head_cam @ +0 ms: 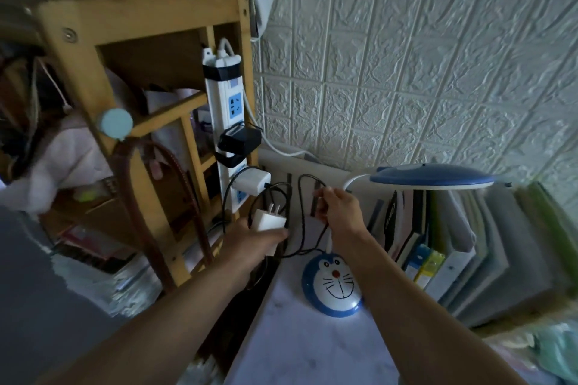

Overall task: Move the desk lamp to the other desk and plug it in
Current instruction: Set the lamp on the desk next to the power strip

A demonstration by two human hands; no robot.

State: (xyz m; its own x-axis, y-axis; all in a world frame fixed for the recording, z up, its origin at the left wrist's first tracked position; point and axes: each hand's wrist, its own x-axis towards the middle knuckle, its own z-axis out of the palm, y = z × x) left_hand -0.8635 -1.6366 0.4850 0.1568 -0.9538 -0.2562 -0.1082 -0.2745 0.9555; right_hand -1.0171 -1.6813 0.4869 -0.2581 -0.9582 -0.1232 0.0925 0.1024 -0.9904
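The desk lamp stands on the pale desk (312, 347): a round blue and white base with a cartoon cat face (333, 286), a white neck, and a flat blue head (431, 176) held out over the books. My left hand (250, 244) grips the lamp's white plug adapter (269, 222), prongs pointing up, just below the white power strip (231, 122) fixed upright on a wooden frame. My right hand (339, 209) pinches the lamp's black cord (301, 212), which loops down to the base.
A black adapter (239, 139) and a white charger (251, 181) occupy strip sockets; a blue socket (235, 106) higher up is free. The wooden bed frame (137, 122) stands left, with bags hanging. Books and binders (463, 247) line the textured white wall (406, 56).
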